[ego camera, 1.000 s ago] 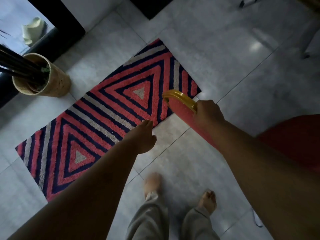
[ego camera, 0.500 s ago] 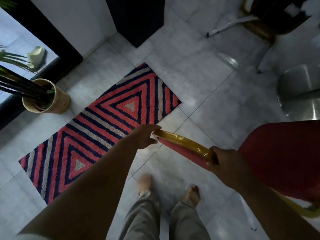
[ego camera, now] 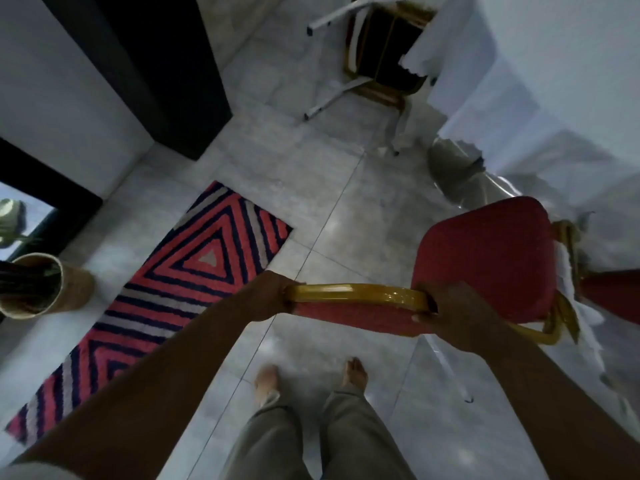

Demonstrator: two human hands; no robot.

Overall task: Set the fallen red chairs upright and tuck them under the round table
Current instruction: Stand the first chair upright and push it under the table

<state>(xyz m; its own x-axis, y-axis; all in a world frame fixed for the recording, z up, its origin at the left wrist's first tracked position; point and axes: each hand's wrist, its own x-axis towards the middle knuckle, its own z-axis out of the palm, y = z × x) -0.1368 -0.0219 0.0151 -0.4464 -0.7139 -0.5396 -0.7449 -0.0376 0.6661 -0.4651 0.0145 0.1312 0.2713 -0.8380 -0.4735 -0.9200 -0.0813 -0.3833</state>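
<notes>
Left hand (ego camera: 275, 295) and right hand (ego camera: 450, 315) grip red chair (ego camera: 485, 258) backrest ends.

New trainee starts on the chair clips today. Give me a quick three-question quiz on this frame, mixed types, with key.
1. True or false: both hands grip the top rail of the red chair.
2. Multiple choice: where does the striped rug lie relative to the held chair? A) to its left, B) under it, C) to its right.
3. Short answer: what lies tipped over on the floor at the top of the view?

Key
1. True. The left hand holds one end of the gold rail, the right hand the other.
2. A.
3. A second chair, with gold frame and white legs, partly hidden by the white tablecloth.
</notes>
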